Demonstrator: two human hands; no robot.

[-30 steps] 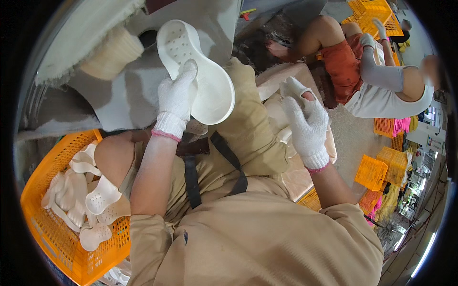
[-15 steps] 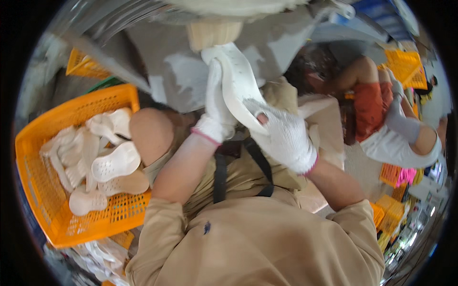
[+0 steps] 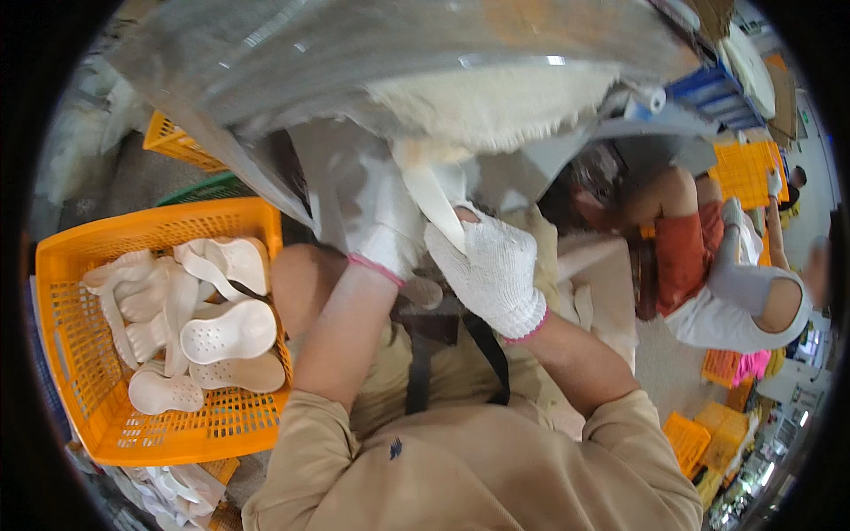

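A curved white shoe sole is held edge-up in front of me, its far end against a pale, stubby wheel-like part under the machine's cover. My right hand, in a white knit glove, is closed around the sole's near end; a bare fingertip shows through the glove. My left hand, gloved the same way with a pink cuff, is at the sole's left side; its fingers reach up toward the wheel and are mostly hidden or blurred.
An orange basket at my left holds several white perforated soles. A clear plastic cover and fuzzy white cloth hang over the work spot. Another person's orange shorts show at the right, near orange crates.
The sole has turned from showing its broad face to showing its edge. My right hand has shifted left with it. My view has tilted, so more of the plastic cover shows.
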